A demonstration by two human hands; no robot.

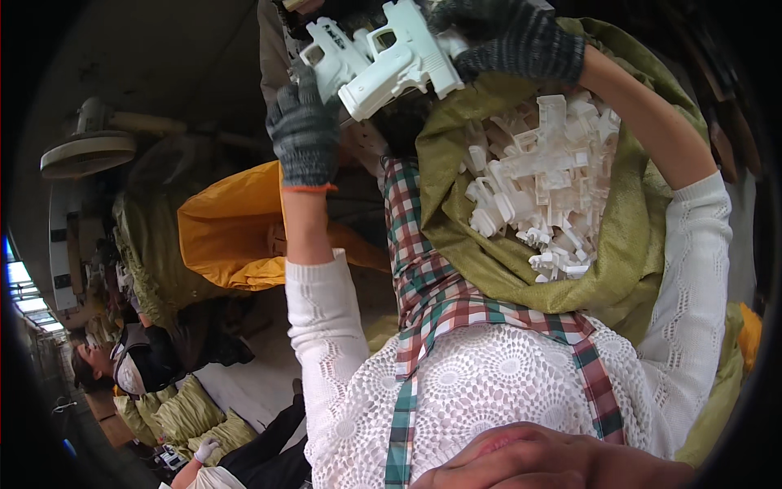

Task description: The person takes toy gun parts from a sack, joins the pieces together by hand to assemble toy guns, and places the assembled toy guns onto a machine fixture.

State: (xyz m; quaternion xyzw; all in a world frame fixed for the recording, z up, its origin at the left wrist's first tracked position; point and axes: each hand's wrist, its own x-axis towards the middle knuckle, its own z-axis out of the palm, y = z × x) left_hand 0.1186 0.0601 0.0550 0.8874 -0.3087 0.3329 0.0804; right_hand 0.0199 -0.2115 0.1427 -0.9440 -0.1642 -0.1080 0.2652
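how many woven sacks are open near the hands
2. An olive-green sack full of white plastic parts sits under the right hand; a yellow sack lies below the left hand. Both gloved hands grip white pistol-shaped plastic pieces. More sacks may be hidden.

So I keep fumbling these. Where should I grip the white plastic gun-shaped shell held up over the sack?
Probably by the handle of the gun-shaped shell, coming from its free lower end. It juts out clear of the body at the lower left, while the right hand covers the barrel end and the left hand steadies a second shell.
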